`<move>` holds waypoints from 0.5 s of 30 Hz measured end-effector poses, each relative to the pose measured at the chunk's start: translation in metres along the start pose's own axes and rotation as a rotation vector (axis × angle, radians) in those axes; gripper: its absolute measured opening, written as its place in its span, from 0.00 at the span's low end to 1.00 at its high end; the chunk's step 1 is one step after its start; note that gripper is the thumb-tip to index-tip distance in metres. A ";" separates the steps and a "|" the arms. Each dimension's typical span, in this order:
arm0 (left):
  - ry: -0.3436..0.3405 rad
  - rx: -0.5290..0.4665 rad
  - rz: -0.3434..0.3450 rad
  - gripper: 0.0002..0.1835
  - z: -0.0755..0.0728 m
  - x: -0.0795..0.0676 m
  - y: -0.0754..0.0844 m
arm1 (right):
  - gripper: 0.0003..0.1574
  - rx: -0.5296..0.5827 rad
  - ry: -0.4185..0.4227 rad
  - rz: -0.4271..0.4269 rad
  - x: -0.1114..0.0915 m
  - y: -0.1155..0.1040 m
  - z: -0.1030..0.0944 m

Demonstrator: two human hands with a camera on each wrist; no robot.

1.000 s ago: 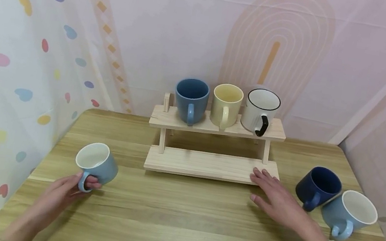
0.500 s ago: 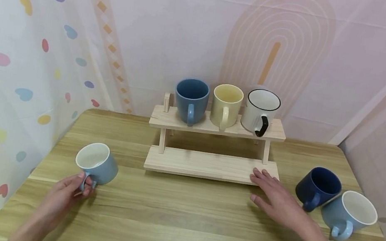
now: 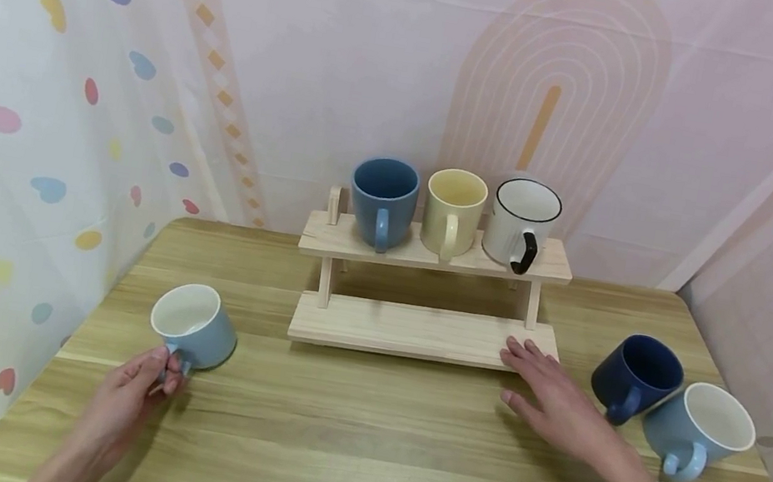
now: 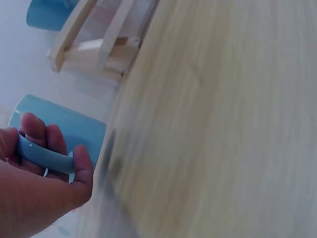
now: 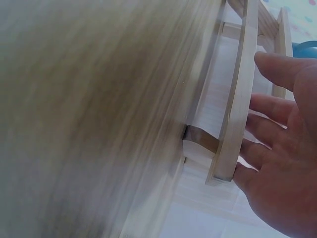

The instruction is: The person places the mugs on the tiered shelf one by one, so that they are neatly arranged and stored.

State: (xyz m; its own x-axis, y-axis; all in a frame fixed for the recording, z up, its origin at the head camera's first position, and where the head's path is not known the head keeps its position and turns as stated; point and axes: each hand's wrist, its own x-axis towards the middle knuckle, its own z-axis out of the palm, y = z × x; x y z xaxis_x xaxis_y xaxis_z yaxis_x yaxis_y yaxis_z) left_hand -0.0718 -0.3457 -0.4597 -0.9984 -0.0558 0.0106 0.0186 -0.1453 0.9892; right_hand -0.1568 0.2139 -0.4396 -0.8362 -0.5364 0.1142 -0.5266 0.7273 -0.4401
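Observation:
At the table's left side my left hand (image 3: 130,394) grips the handle of a light blue mug (image 3: 202,338) with a white inside. In the left wrist view, fingers curl round the handle (image 4: 44,157). The mug stands upright; the head view does not clearly show whether its base is lifted. My right hand (image 3: 554,402) lies with extended fingers on the right end of the lower shelf of a two-tier wooden rack (image 3: 410,331). In the right wrist view, the fingers touch the shelf board (image 5: 237,109) and hold no mug.
On the rack's upper shelf stand a blue mug (image 3: 383,203), a yellow mug (image 3: 453,214) and a white mug with black rim (image 3: 522,222). A navy mug (image 3: 637,373) and another light blue mug (image 3: 698,429) stand at the right, beside my right forearm. Patterned curtains surround the table.
My left hand has tightened from fingers through the mug's handle to a curled grip on it, shifting slightly right. The mug has barely moved. My right hand has stayed still.

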 end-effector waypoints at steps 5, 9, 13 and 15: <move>-0.009 -0.047 0.079 0.18 0.011 -0.005 0.004 | 0.35 0.001 -0.003 0.001 0.001 -0.001 0.000; 0.000 -0.022 0.100 0.18 0.022 -0.009 0.011 | 0.35 0.000 -0.004 0.005 0.001 -0.002 0.000; -0.008 -0.007 0.129 0.18 0.034 -0.012 0.017 | 0.35 -0.003 -0.004 0.008 0.001 -0.003 0.000; -0.013 -0.003 0.146 0.18 0.040 -0.013 0.019 | 0.35 -0.007 0.001 0.003 0.000 -0.002 0.001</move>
State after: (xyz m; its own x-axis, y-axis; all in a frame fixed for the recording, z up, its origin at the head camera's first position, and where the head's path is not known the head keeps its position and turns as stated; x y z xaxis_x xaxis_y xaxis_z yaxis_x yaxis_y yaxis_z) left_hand -0.0603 -0.3082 -0.4350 -0.9856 -0.0635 0.1565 0.1640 -0.1391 0.9766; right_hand -0.1555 0.2118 -0.4392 -0.8378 -0.5340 0.1140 -0.5255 0.7319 -0.4337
